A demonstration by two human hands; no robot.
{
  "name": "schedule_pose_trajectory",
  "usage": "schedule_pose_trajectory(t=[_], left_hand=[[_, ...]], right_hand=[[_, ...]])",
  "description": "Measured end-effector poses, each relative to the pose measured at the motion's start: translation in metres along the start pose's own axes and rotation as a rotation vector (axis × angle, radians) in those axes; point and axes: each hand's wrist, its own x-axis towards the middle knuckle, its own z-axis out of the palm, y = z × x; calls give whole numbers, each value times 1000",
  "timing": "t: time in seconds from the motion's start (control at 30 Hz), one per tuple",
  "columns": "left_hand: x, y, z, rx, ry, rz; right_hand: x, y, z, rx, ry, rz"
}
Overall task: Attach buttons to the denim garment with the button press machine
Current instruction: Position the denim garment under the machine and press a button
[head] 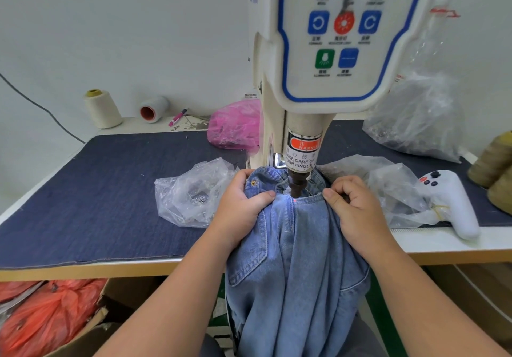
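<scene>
White walls back a workbench [443, 241] covered by a dark blue denim mat [110, 196], where a person feeds a garment under a button press machine [304, 85]. At far left, a cream thread cone [102, 108] stands upright beside a white spool [153, 108] lying on its side and a pink marker [177, 117]. A pink plastic bag [235, 126] sits just left of the machine column, and a clear bag of small metal parts [194, 193] lies nearer the edge. The left hand [239, 207] grips the blue denim garment [293, 268] at its top edge, thumb pressed over the fabric beside a brass button [253, 183]. The press head [297, 183] hangs between the hands, a red laser dot [295, 200] just below it. The right hand [353, 212] pinches the garment's opposite edge with curled fingers. Clear bags [393, 190] and a white handheld controller [454, 204] lie at right.
</scene>
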Motion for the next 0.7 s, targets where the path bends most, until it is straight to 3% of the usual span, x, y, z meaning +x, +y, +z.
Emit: schedule_pose_trajectory(t=[0.7], left_hand=[[1,-1,0,-3,-2,-9]], right_hand=[[0,-2,0,25,-5,-9]])
